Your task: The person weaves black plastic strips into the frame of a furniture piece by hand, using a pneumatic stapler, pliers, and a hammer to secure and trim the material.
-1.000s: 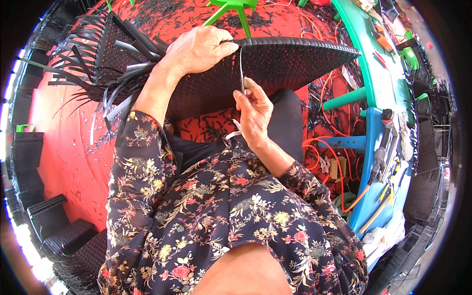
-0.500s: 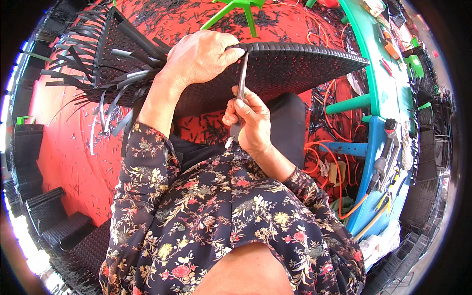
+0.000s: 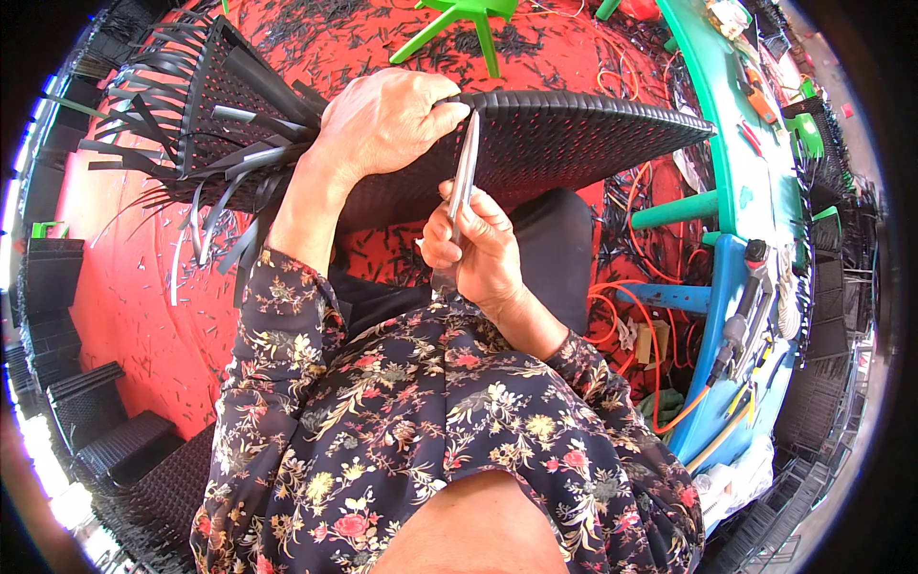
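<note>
A black woven panel (image 3: 564, 143) with a wrapped rim lies across in front of me. My left hand (image 3: 387, 124) is closed over its upper rim, thumb pressed at the edge. From the rim beside that thumb a flat, shiny black plastic strip (image 3: 466, 163) runs down toward me, looking taut. My right hand (image 3: 483, 244) pinches this strip between thumb and fingers, below the rim. Its lower end passes beneath the fingers and is partly hidden. Loose strip ends (image 3: 244, 158) stick out from the woven work at my left.
Strip offcuts litter the red floor (image 3: 134, 316). At right stand a green table (image 3: 712, 105) with tools and a blue table (image 3: 712, 383) bearing a hose-fed tool (image 3: 746, 297). Orange hoses (image 3: 598, 306) loop below. A green stool (image 3: 488, 48) stands ahead.
My right hand has shifted slightly left, still pinching the strip, which now catches more light. The left hand and the rim have dropped a little in view.
</note>
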Demonstrator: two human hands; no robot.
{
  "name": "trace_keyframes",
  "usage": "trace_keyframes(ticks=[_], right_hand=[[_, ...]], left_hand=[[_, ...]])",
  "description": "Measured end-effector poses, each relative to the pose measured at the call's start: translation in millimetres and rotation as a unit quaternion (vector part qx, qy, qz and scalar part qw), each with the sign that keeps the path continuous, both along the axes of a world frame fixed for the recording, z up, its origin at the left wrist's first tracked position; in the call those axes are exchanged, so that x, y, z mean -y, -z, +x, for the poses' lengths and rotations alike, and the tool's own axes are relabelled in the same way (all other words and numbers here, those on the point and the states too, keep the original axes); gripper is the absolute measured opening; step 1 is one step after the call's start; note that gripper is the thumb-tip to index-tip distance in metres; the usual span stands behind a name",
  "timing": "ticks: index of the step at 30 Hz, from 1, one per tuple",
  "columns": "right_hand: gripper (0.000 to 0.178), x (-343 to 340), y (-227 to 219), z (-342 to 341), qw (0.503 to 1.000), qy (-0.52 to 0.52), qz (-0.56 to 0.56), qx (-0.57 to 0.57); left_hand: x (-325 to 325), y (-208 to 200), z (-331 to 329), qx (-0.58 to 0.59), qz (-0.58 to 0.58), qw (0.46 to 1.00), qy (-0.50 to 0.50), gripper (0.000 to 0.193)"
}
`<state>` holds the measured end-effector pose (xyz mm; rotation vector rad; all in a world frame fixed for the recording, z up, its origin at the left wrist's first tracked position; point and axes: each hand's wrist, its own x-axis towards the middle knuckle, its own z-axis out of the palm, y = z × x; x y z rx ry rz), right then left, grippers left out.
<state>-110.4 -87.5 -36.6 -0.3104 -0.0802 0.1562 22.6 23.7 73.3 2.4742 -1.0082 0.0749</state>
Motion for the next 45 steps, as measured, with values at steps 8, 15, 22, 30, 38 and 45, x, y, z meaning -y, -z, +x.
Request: trace_keyframes(ticks=[8, 15, 22, 30, 38, 45], right_hand=[[0.025, -2, 8, 4, 0.995, 0.058, -0.077, 0.015], [0.031, 0, 27, 8, 0.924, 0.258, -0.283, -0.002], [0.033, 8, 26, 6, 0.903, 0.289, -0.317, -0.006], [0.026, 15, 10, 5, 0.957, 0.163, -0.238, -0.014], [0.025, 37, 5, -4, 0.938, 0.096, -0.332, -0.032], [0.025, 44, 16, -19, 0.915, 0.120, -0.383, -0.028]], left_hand=[[0, -3, -3, -0.004, -0.018, 1.000, 0.023, 0.027], [-2, -5, -6, -0.027, -0.016, 0.998, 0.047, 0.027], [-6, 8, -5, 0.035, -0.036, 0.997, 0.059, 0.030], [-6, 10, -7, 0.062, -0.020, 0.997, 0.038, 0.031], [-11, 9, 6, -0.015, -0.019, 0.999, 0.034, 0.030], [-16, 12, 18, -0.064, -0.041, 0.996, 0.057, 0.030]])
